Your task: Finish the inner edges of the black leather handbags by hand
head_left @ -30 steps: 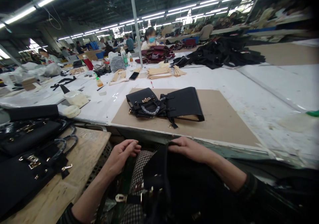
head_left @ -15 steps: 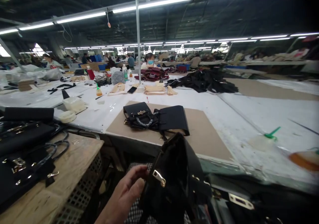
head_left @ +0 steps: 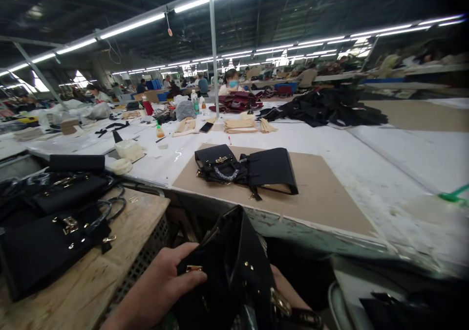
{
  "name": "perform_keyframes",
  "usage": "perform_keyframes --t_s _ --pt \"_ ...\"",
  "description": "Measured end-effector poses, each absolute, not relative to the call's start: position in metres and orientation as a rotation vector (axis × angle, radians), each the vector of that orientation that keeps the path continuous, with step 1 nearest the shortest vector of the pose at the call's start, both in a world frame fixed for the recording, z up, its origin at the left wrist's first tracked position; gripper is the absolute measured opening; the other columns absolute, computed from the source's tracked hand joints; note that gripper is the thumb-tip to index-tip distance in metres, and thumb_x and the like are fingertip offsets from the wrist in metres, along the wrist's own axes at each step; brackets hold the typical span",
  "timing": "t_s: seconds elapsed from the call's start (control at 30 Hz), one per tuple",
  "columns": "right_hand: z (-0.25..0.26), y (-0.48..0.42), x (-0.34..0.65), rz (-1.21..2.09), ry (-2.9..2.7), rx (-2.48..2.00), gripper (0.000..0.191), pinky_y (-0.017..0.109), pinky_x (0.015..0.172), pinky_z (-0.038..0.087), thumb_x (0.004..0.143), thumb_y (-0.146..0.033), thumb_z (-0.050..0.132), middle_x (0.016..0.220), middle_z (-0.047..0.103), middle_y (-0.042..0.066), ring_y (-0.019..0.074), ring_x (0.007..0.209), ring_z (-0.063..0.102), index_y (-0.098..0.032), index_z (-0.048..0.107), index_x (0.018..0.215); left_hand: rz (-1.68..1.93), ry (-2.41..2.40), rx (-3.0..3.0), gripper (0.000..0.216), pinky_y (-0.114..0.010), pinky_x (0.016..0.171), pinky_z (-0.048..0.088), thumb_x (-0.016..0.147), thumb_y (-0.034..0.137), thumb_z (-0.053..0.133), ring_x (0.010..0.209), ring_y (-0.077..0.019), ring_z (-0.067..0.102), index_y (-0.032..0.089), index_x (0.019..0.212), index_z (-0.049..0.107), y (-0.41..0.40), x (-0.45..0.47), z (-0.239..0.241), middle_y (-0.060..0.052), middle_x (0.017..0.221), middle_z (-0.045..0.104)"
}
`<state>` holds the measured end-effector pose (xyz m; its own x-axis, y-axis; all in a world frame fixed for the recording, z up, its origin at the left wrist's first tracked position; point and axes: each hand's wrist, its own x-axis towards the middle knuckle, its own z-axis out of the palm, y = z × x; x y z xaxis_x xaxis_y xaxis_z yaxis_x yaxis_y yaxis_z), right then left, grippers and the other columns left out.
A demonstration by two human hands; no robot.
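Observation:
A black handbag (head_left: 234, 266) is tilted upright in front of me below the table edge, its mouth open toward the top. My left hand (head_left: 166, 278) grips its left side, the thumb on the outer panel beside a gold zipper pull (head_left: 194, 269). Behind the bag's right side is my right hand (head_left: 287, 288), holding it; its fingers are hidden by the bag. Gold hardware (head_left: 280, 301) hangs at the lower right. On the brown cardboard (head_left: 322, 188) lie a black bag with a wrapped handle (head_left: 216, 161) and an open black bag body (head_left: 273, 168).
Several black bags (head_left: 40, 242) are piled on a wooden board (head_left: 142, 217) at left. The white table (head_left: 330, 144) holds tape (head_left: 119, 166), a phone (head_left: 206, 127), beige pieces (head_left: 240, 124) and black pieces (head_left: 322, 107). A masked person (head_left: 230, 83) sits across.
The handbag has moved left and closer to me. My left hand, beside it before with fingers apart, has taken hold of its side. My right hand has come into view. The camera has turned slightly left.

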<state>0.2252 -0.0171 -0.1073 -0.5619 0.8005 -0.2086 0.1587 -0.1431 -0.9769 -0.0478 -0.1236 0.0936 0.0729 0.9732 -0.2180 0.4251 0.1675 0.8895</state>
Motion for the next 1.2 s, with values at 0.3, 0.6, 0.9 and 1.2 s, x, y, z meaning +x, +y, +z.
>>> perform_keyframes --t_s 0.3,0.6,0.9,1.2 --pt "-0.009 0.042 0.222 1.209 -1.922 -0.835 0.023 0.042 0.108 0.039 0.09 -0.04 0.064 0.123 0.066 0.007 0.0254 0.119 0.056 -0.026 0.071 0.106 0.533 1.551 1.494 0.017 -0.02 0.063 0.04 0.082 0.026 0.065 0.072 -0.0137 0.058 0.018 0.095 0.071 -0.122 -0.049 0.066 0.003 0.079 0.067" --pt "0.012 0.079 0.128 1.639 -2.508 -0.237 0.025 0.031 0.089 0.049 0.076 -0.042 0.079 0.106 0.069 0.003 0.0205 0.098 0.065 -0.02 0.073 0.086 0.585 1.581 1.432 0.028 -0.021 0.066 0.041 0.079 0.026 0.069 0.074 -0.0145 0.06 0.02 0.107 0.07 -0.114 -0.066 0.054 0.003 0.083 0.07" --pt "-0.001 0.067 0.124 1.464 -2.557 -0.428 0.015 0.03 0.086 0.047 0.08 -0.038 0.075 0.097 0.071 0.001 0.0206 0.092 0.064 -0.023 0.073 0.079 0.769 1.637 1.075 0.034 -0.025 0.076 0.046 0.088 0.043 0.06 0.088 -0.0191 0.062 0.018 0.109 0.068 -0.137 -0.092 0.036 -0.003 0.096 0.07" --pt "-0.013 0.055 0.123 1.451 -2.289 -0.735 0.021 0.031 0.081 0.048 0.082 -0.032 0.072 0.092 0.074 0.003 0.0217 0.089 0.066 -0.02 0.065 0.067 0.833 1.938 1.159 0.023 -0.023 0.073 0.043 0.09 0.041 0.06 0.082 -0.0168 0.06 0.022 0.092 0.072 -0.142 -0.079 0.028 -0.001 0.088 0.067"
